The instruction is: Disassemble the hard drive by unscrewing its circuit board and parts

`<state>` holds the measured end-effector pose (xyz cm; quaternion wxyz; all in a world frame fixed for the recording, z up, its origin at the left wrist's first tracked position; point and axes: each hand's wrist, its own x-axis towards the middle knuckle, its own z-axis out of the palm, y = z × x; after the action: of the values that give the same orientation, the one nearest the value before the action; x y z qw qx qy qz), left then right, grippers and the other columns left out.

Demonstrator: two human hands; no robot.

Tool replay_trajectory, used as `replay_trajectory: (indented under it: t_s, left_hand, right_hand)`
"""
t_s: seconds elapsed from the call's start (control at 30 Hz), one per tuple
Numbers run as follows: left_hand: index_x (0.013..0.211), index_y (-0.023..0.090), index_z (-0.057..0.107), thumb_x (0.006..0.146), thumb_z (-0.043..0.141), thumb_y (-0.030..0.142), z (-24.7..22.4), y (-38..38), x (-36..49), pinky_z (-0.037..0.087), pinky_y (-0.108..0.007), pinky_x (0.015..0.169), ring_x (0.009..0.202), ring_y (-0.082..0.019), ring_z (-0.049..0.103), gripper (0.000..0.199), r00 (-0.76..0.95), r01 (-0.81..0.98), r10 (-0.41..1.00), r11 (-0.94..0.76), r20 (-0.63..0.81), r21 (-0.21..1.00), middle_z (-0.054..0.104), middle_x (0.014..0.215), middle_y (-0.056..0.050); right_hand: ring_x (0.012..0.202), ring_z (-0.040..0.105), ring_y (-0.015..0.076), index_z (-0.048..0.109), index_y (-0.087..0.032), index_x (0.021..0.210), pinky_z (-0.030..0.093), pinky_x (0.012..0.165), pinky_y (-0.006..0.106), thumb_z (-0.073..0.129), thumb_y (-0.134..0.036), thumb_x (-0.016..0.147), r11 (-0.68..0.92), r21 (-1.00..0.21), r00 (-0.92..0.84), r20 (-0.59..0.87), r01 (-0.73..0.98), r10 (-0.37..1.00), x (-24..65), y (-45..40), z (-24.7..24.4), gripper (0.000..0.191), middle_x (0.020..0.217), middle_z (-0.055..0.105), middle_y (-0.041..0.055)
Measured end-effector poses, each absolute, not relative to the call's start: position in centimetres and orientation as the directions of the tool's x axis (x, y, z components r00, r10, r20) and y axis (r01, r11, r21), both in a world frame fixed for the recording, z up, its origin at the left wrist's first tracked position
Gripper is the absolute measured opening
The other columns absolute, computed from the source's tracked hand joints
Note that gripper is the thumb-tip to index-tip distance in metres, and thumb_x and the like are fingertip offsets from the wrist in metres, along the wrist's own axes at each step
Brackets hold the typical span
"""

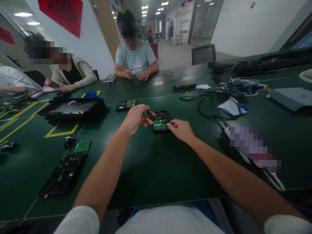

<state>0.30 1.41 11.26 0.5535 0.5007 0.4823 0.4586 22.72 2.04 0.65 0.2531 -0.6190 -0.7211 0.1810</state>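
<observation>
A hard drive [161,119] with its green circuit board showing lies on the dark green table in front of me. At its left edge, my left hand [138,119] has its fingers closed around a small dark thing with yellow marks [147,113], whose kind I cannot make out. My right hand [180,129] grips the drive's right edge, thumb by the board's corner. Just beyond my left hand rests a second hard drive [126,105], also board side up.
On the left are a black tray [73,110], a loose green circuit board [82,146] and a black casing plate [63,175]. A power strip [237,152], cables [207,112] and a grey box [292,97] lie right. A person [136,58] sits across the table.
</observation>
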Motion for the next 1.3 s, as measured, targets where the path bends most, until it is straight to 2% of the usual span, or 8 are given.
replay_trajectory:
  t_s: [0.17,0.33,0.5,0.67,0.87,1.03,1.13,1.3]
  left_hand:
    - [0.088,0.016,0.067,0.085,0.068,0.037,11.26,1.36,0.27,0.042,-0.022,0.044,0.052,-0.012,0.065,0.021,0.143,-0.028,0.987,0.072,-0.067,0.997,0.075,0.091,-0.009]
    - [0.088,0.014,0.071,0.086,0.066,0.037,11.57,1.19,0.23,0.038,-0.021,0.042,0.052,-0.011,0.064,0.024,0.147,0.000,0.987,0.063,-0.063,0.998,0.071,0.091,-0.008]
    - [0.094,0.016,0.066,0.086,0.065,0.036,11.57,1.33,0.31,0.038,-0.022,0.040,0.048,-0.012,0.063,0.022,0.143,-0.052,0.984,0.118,-0.109,0.992,0.076,0.090,-0.009]
    - [0.090,0.017,0.062,0.087,0.060,0.036,11.50,1.49,0.45,0.041,-0.023,0.042,0.051,-0.014,0.065,0.019,0.185,-0.104,0.969,0.182,-0.161,0.978,0.076,0.088,-0.009]
    - [0.085,0.014,0.070,0.088,0.057,0.034,11.69,1.46,0.29,0.042,-0.022,0.046,0.054,-0.012,0.062,0.024,0.150,-0.058,0.977,0.161,-0.150,0.985,0.071,0.086,-0.008]
    - [0.090,0.012,0.074,0.089,0.057,0.035,11.62,1.51,0.22,0.039,-0.022,0.045,0.052,-0.010,0.058,0.029,0.136,-0.054,0.979,0.159,-0.150,0.986,0.069,0.085,-0.007]
    - [0.095,0.013,0.070,0.090,0.057,0.037,11.53,1.51,0.38,0.039,-0.023,0.043,0.051,-0.013,0.061,0.028,0.153,-0.080,0.971,0.196,-0.182,0.977,0.073,0.088,-0.009]
    - [0.089,0.017,0.060,0.091,0.057,0.038,11.38,1.54,0.60,0.045,-0.024,0.047,0.055,-0.017,0.069,0.021,0.172,-0.131,0.962,0.234,-0.211,0.963,0.076,0.086,-0.010]
  right_hand:
    - [0.086,0.073,0.0217,0.082,-0.019,0.111,0.049,0.073,0.030,0.061,-0.041,0.103,0.176,-0.571,-0.110,0.148,0.802,0.983,22.72,1.97,0.66,0.031,0.095,0.082,0.0072]
    - [0.085,0.073,0.0214,0.082,-0.018,0.112,0.048,0.072,0.031,0.060,-0.041,0.103,0.172,-0.565,-0.112,0.139,0.807,0.984,22.66,1.86,0.83,0.032,0.094,0.081,0.0072]
    - [0.086,0.073,0.0217,0.081,-0.017,0.115,0.049,0.074,0.031,0.060,-0.041,0.104,0.174,-0.561,-0.124,0.127,0.809,0.984,22.67,1.74,1.25,0.034,0.096,0.081,0.0079]
    - [0.086,0.073,0.0213,0.081,-0.017,0.117,0.049,0.075,0.031,0.060,-0.040,0.104,0.166,-0.571,-0.123,0.114,0.804,0.986,22.65,1.71,1.38,0.034,0.097,0.082,0.0081]
    - [0.087,0.073,0.0214,0.081,-0.017,0.114,0.048,0.076,0.030,0.061,-0.041,0.104,0.170,-0.562,-0.111,0.138,0.809,0.984,22.67,1.94,0.79,0.033,0.095,0.081,0.0072]
    - [0.085,0.073,0.0209,0.081,-0.018,0.114,0.047,0.073,0.030,0.060,-0.042,0.103,0.161,-0.569,-0.108,0.126,0.806,0.986,22.74,1.97,0.72,0.033,0.093,0.081,0.0068]
    - [0.086,0.073,0.0208,0.081,-0.018,0.115,0.047,0.074,0.029,0.061,-0.041,0.103,0.166,-0.570,-0.108,0.134,0.805,0.985,22.71,1.96,0.79,0.033,0.094,0.081,0.0071]
    - [0.086,0.073,0.0214,0.082,-0.019,0.110,0.047,0.075,0.030,0.061,-0.040,0.103,0.168,-0.553,-0.111,0.135,0.816,0.985,22.58,1.95,0.91,0.031,0.094,0.081,0.0069]
